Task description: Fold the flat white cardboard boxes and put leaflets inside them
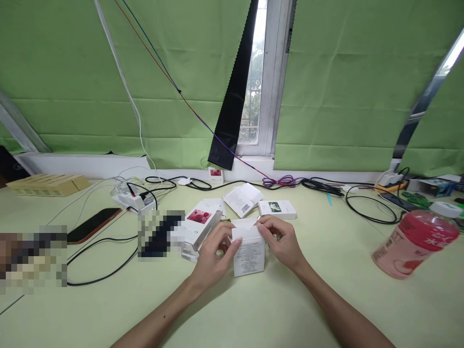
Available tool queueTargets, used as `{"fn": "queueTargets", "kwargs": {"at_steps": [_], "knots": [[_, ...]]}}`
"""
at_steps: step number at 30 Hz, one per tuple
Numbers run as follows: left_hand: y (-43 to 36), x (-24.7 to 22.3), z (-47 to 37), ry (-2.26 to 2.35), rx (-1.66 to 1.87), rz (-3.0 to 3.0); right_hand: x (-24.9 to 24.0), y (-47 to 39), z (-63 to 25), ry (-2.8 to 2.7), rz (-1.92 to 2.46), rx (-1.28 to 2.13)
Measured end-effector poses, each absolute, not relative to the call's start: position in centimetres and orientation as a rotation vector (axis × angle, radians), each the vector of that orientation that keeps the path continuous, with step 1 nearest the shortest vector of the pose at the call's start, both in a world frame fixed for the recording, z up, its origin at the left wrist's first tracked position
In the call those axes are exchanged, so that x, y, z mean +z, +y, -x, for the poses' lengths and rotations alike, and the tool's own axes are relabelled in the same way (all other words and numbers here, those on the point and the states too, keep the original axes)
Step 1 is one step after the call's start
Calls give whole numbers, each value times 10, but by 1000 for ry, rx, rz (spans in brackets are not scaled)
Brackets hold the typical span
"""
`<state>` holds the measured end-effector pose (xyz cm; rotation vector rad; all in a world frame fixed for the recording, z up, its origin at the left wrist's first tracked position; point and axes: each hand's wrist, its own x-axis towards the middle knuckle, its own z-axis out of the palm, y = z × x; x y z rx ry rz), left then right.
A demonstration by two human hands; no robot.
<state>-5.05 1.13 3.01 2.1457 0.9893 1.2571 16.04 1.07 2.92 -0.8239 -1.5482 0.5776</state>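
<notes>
Pale green table (409, 309) stretches below green blinds (348, 96) and a narrow window (253, 92); over it, the left hand (213, 247) and right hand (282, 239) both pinch a printed white box (249, 258) near its top, before other boxes (201, 217) and black cables (322, 187)

Even, moderately bright light fills the frame. The window (253, 87), upper centre, is brightest, its glass washed out to near white at the top; another bright strip shows at the upper right edge. Shadows on the table (337, 299) are soft and faint. The bottle (416, 244), right, looks stretched and slanted by wide-angle distortion. Print on the box (249, 256), centre, is too soft to read. Coarse pixel blocks mask two left-hand patches.
</notes>
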Motion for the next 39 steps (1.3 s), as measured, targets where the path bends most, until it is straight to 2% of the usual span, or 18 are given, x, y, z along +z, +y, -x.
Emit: {"fn": "queueTargets", "kwargs": {"at_steps": [39], "knots": [[12,29,50,941,1282,-2197,31,10,-160,-1620,784,529]]}}
